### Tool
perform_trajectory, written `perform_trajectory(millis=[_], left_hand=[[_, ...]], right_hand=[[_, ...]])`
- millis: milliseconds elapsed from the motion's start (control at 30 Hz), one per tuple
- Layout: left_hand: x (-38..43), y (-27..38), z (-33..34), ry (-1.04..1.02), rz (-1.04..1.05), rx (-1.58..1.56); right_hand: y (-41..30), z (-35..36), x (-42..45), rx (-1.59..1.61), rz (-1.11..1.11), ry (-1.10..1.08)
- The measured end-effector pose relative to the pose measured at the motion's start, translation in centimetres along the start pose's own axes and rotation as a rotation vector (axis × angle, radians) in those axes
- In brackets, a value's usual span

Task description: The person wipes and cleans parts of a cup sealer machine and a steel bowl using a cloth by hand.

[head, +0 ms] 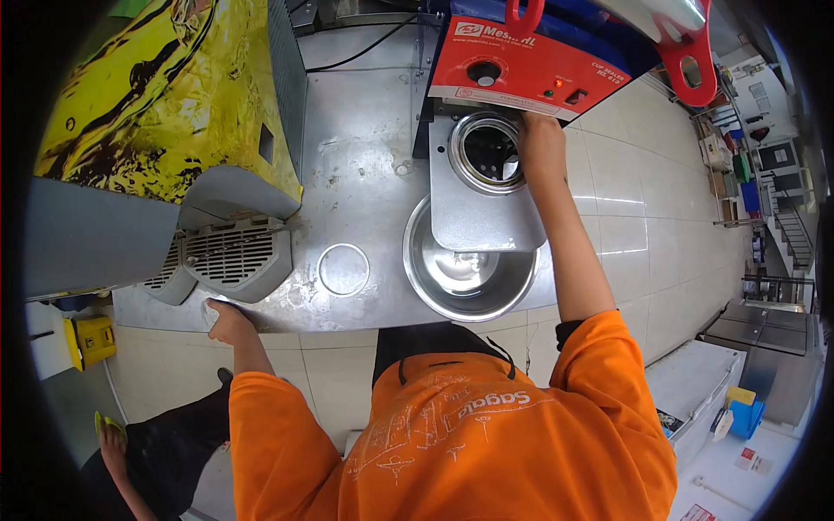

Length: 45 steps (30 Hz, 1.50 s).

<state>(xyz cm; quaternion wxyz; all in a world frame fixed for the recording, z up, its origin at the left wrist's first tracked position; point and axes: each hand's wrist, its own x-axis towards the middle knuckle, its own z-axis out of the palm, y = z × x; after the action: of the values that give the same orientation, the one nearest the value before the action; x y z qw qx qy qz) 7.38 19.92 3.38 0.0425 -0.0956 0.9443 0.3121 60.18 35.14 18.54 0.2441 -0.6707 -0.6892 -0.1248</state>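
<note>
My right hand (pixel 544 140) reaches to the right side of a round metal cup holder (pixel 460 156) on the cup sealer's sliding plate (pixel 488 221); its fingertips are hidden beneath the red front of the cup sealer (pixel 521 71). Inside the holder ring it looks dark. Under the plate stands a stainless steel bowl (pixel 417 280), partly covered by it. My left hand (pixel 228 322) is at the front edge of the steel table (pixel 371 311), below the grey drip trays, near something whitish; whether it grips this is unclear. A thin clear ring (pixel 344 244) lies on the table between the trays and the bowl.
A dispenser with yellow panels (pixel 195 117) and slotted grey drip trays (pixel 238 260) stands at the left. A black cable (pixel 365 52) runs behind. Red handles (pixel 690 71) jut from the sealer. Another person's hand (pixel 112 443) with a yellow-green cloth is at lower left.
</note>
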Motion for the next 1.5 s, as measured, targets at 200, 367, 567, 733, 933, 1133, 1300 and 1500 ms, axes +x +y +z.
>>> perform_trajectory(millis=[200, 367, 567, 733, 933, 1133, 1300, 1500], left_hand=[[0.4, -0.7, -0.6, -0.011, -0.003, 0.012], [-0.9, 0.3, -0.8, -0.001, -0.014, 0.012], [-0.3, -0.3, -0.6, 0.042, -0.041, 0.021], [0.1, 0.2, 0.2, 0.029, -0.033, 0.033], [0.1, -0.5, -0.5, 0.001, -0.017, 0.010], [-0.4, 0.0, -0.9, -0.009, 0.003, 0.017], [-1.3, 0.7, -1.5, -0.040, -0.010, 0.009], [-1.3, 0.8, -1.5, -0.068, -0.017, -0.018]], right_hand=[[0.7, -6.6, -8.6, 0.181, 0.074, 0.103], [-5.2, -11.4, -15.2, 0.419, 0.018, -0.525], [-9.3, -9.9, -8.7, 0.609, -0.068, -0.237], [-9.4, -2.0, -0.5, 0.216, -0.306, -0.011], [-9.0, 0.8, -1.8, 0.039, -0.520, 0.028], [-10.0, 0.8, -1.5, -0.029, -0.405, -0.102], [-10.6, -0.2, 1.6, -0.042, -0.219, -0.367], [-9.6, -0.5, -0.2, 0.018, -0.474, -0.187]])
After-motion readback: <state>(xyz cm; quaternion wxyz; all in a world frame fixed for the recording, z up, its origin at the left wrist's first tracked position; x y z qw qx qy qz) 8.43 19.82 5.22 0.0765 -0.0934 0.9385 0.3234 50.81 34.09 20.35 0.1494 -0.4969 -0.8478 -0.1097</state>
